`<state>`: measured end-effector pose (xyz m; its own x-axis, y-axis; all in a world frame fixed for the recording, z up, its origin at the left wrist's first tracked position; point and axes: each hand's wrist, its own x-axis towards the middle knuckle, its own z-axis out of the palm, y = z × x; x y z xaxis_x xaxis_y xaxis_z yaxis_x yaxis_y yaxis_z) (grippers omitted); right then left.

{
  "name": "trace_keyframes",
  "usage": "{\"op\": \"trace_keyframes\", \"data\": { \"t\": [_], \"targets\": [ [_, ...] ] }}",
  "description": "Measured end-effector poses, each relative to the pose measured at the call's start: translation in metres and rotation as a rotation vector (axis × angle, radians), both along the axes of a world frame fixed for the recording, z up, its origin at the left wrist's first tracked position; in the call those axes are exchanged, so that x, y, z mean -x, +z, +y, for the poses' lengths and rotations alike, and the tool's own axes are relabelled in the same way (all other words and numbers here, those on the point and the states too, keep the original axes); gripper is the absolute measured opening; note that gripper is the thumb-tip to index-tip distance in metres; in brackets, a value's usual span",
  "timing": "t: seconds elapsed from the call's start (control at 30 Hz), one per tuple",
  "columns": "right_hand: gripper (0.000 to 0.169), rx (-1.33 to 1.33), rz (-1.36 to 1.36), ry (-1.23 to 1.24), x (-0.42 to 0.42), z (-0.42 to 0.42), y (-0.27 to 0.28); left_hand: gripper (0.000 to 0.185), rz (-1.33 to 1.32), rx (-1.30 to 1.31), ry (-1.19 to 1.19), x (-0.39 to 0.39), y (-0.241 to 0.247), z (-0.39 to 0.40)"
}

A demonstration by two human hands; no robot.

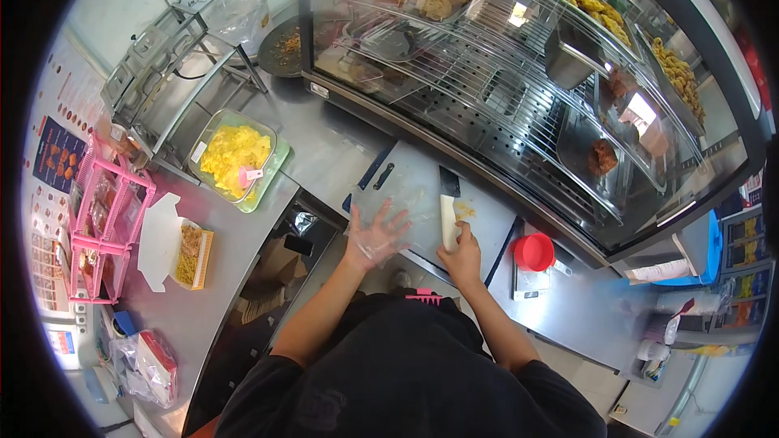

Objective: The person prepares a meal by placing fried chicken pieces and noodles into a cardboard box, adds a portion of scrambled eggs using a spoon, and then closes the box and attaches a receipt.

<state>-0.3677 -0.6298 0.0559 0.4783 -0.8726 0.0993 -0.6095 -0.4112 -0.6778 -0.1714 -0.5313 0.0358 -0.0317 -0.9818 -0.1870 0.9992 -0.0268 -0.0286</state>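
Note:
My left hand (372, 237) wears a clear plastic glove. Its fingers are spread above the near left part of a white cutting board (411, 164), and it holds nothing. My bare right hand (461, 258) grips the lower end of the white handle of a knife (448, 219). The knife's broad dark blade points away from me over the board. Yellow-brown crumbs (465, 210) lie on the board, right of the handle.
A glass food display cabinet (389, 106) stands behind the board. To the right, a red cup (534, 252) rests on a digital scale (529, 286). At left are a container of yellow food (234, 155), an open noodle box (195, 258) and a pink rack (112, 225).

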Motion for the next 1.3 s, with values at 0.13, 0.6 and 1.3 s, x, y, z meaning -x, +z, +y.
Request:
{"op": "trace_keyframes", "data": {
  "t": [0.13,0.6,1.3],
  "targets": [
    [0.054,-0.043,-0.099,0.052,-0.019,0.007,0.014,0.072,-0.095,-0.089,0.028,0.017,-0.011,-0.018],
    [0.028,-0.024,-0.186,0.065,-0.025,-0.004,0.007,0.062,-0.746,-0.458,0.006,0.042,-0.056,-0.094],
    [0.01,-0.317,-0.551,1.154,-0.374,0.206,0.121,0.047,-1.485,-1.298,0.306,-0.024,-0.009,0.334]
  ]
}}
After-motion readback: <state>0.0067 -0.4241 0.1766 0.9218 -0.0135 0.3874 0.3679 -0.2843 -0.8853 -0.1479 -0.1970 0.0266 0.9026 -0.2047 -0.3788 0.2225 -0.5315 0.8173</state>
